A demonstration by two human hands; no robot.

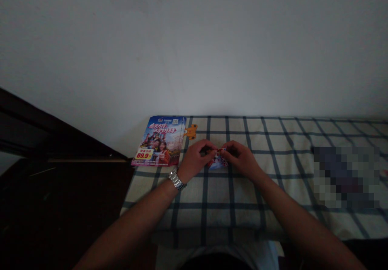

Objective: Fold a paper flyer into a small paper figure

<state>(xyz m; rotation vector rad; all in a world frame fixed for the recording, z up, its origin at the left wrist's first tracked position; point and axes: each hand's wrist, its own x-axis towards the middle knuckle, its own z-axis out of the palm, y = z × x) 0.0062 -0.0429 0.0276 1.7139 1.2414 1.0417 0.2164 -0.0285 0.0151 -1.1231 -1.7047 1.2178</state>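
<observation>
Both my hands meet over a checked sheet [273,140] on a bed. My left hand [195,158], with a metal watch [176,179] on its wrist, pinches one side of a small folded piece of colourful paper [217,161]. My right hand [239,157] pinches the other side of the same paper. The paper rests low on the sheet between my fingers; most of it is hidden by them.
A stack of colourful flyers [160,140] lies at the bed's far left corner, with a small orange object [190,131] beside it. A white wall rises behind. Dark wooden furniture [54,173] stands to the left. A blurred patch [345,177] covers the sheet at right.
</observation>
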